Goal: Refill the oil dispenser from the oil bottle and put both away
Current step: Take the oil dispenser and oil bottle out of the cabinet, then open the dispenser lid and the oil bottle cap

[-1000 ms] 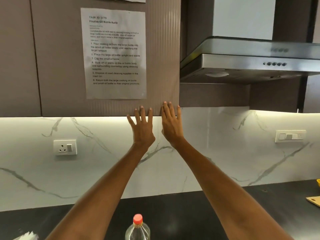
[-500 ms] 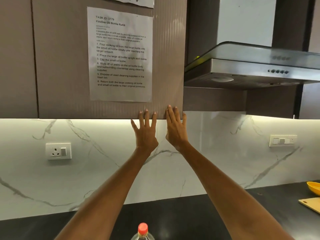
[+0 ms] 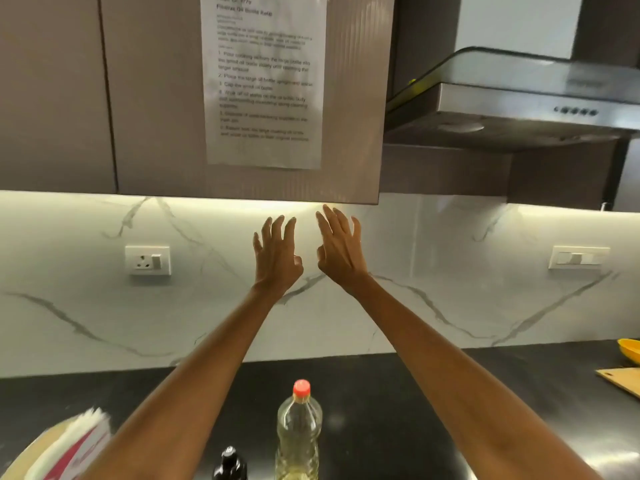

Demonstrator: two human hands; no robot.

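A clear oil bottle (image 3: 299, 434) with a red cap stands upright on the black counter (image 3: 398, 403) between my forearms. Just left of it the dark top of the small oil dispenser (image 3: 229, 463) shows at the bottom edge. My left hand (image 3: 277, 254) and my right hand (image 3: 341, 249) are raised in front of the marble backsplash, just below the lower edge of the brown wall cabinet (image 3: 349, 161). Both hands hold nothing and their fingers are spread and slightly curled.
A printed task sheet (image 3: 265, 81) is taped to the cabinet door. A steel range hood (image 3: 519, 105) hangs to the right. A box of white tissues (image 3: 74, 448) sits bottom left. A wooden board (image 3: 621, 381) and a yellow bowl (image 3: 630, 351) lie at the right edge.
My hands have dropped from the cabinet door's lower edge to just below it, fingers curling. The view has tilted down, so the bottle and dispenser top show more.
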